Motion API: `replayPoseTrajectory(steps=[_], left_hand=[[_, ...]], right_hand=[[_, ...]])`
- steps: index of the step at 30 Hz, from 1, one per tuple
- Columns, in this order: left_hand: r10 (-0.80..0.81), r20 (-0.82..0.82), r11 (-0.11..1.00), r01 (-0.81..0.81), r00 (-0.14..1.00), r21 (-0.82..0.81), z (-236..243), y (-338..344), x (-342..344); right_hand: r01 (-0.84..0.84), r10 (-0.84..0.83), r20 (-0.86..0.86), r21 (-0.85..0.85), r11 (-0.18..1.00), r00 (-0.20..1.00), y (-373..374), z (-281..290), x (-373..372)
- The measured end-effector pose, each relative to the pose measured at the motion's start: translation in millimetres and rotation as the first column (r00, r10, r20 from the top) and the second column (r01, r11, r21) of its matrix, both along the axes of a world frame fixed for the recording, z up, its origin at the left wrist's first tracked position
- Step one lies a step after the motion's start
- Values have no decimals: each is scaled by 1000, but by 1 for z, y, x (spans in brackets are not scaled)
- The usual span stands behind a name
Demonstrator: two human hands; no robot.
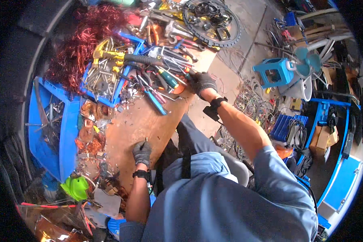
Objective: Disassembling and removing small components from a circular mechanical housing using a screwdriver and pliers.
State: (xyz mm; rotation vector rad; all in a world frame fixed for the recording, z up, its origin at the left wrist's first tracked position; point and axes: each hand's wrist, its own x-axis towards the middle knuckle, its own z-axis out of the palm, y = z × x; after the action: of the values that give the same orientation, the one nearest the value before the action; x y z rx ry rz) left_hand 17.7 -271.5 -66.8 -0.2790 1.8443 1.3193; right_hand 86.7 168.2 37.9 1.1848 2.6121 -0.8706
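My left hand, in a dark grey glove, is closed over the brown wooden board. A small tip shows at its fingers, too small to name. Farther off, at the board's right edge, my gloved right hand is curled against a heap of hand tools; what its fingers grip is hidden. Beside it lie a green-handled screwdriver and an orange disc. Blue-handled pliers lie nearer to me. A claw hammer with a yellow head and black grip rests across a blue tray of metal pieces.
A blue bin with metal scraps stands left, near copper coils and red wire strands. A toothed black ring lies at the back. Tangled wires, a blue fan and a blue-framed case are right.
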Motion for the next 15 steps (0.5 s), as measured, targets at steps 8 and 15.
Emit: replayPoseTrajectory(steps=[8, 15], left_hand=[[-51, -61, 999, 51, 997, -10, 1, 2, -2], [-46, -6, 999, 46, 999, -3, 11, 6, -2]], right_hand=[[6, 1, -116, 57, 998, 993, 0, -20, 10], [181, -157, -298, 55, 982, 942, -14, -16, 1]])
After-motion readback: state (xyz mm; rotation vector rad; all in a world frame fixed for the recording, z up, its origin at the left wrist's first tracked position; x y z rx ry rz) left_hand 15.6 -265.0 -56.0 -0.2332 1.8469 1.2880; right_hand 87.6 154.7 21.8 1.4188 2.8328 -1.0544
